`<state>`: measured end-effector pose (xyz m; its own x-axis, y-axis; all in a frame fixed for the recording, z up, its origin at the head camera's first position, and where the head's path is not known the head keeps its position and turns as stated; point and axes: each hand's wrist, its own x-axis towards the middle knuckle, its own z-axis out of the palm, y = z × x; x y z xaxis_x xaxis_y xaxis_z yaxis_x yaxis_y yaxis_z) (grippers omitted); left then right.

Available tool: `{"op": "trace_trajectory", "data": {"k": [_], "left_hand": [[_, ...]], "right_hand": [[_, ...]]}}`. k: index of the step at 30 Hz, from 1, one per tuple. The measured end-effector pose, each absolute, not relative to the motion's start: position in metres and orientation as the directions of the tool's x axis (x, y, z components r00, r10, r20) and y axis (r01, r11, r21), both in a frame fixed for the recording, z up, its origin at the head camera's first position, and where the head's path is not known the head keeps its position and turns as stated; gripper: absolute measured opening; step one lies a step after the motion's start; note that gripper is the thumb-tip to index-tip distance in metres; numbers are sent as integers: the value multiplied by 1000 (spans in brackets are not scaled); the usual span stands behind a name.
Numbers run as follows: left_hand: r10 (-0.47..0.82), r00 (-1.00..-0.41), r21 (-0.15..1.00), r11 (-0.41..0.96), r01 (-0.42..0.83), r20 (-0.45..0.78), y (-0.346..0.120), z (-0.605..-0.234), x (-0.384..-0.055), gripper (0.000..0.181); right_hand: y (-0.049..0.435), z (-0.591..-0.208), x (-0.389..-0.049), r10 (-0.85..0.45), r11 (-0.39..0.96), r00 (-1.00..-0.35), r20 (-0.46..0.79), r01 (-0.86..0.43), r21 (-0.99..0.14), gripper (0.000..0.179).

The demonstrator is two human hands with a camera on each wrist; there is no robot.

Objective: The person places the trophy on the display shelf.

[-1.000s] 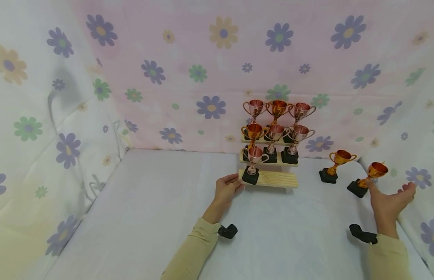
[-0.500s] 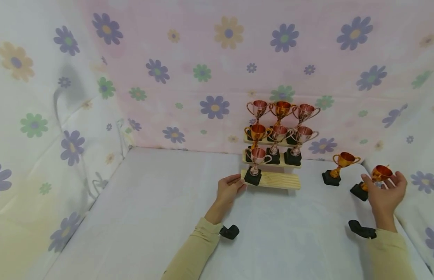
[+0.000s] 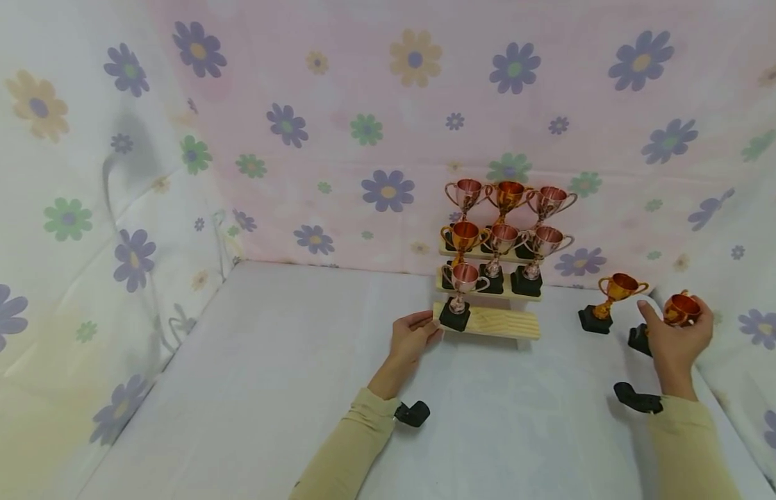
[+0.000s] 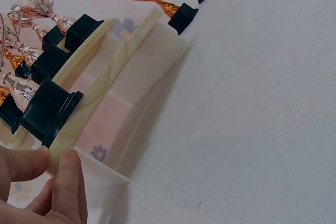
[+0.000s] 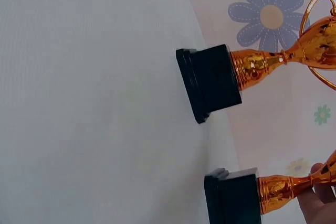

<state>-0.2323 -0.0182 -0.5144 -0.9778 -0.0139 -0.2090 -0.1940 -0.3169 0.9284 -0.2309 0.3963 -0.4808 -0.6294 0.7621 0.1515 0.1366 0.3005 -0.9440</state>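
My left hand (image 3: 411, 344) pinches the left end of the lowest step of a small wooden display stand (image 3: 506, 323), thumb and fingers on either side of the board in the left wrist view. A rose-gold trophy (image 3: 463, 281) with a black base stands on that step beside the hand. My right hand (image 3: 680, 347) is at a gold trophy (image 3: 681, 309) at the far right, its fingers curled behind the cup and stem. The thumb stands out to the left. In the right wrist view, fingers (image 5: 317, 200) show behind the stem. Another gold trophy (image 3: 619, 288) stands just left.
Rose-gold trophies (image 3: 539, 243) and gold trophies (image 3: 464, 237) fill the stand's two upper steps. A white cloth (image 3: 300, 389) covers the table. Flower-patterned fabric walls (image 3: 300, 208) enclose the back and both sides.
My right hand has moved in from the right, its fingers passing from spread to curled behind the gold trophy. The left hand stays on the stand. The head view has shifted slightly.
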Motion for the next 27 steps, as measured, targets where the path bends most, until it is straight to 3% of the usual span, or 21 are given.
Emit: {"op": "trace_trajectory", "data": {"k": [9, 16, 27], "left_hand": [[-9, -979, 933, -306, -191, -204, -17, -516, -234, 30], [-14, -979, 933, -306, -191, -205, -19, -513, -234, 30], [-4, -979, 929, -317, -192, -204, -19, -513, -231, 31]], "right_hand": [[387, -482, -233, 810, 346, -520, 272, 49, -937, 47], [378, -473, -219, 777, 379, -565, 279, 65, -923, 53], [354, -448, -181, 640, 368, -681, 355, -134, -920, 55]]}}
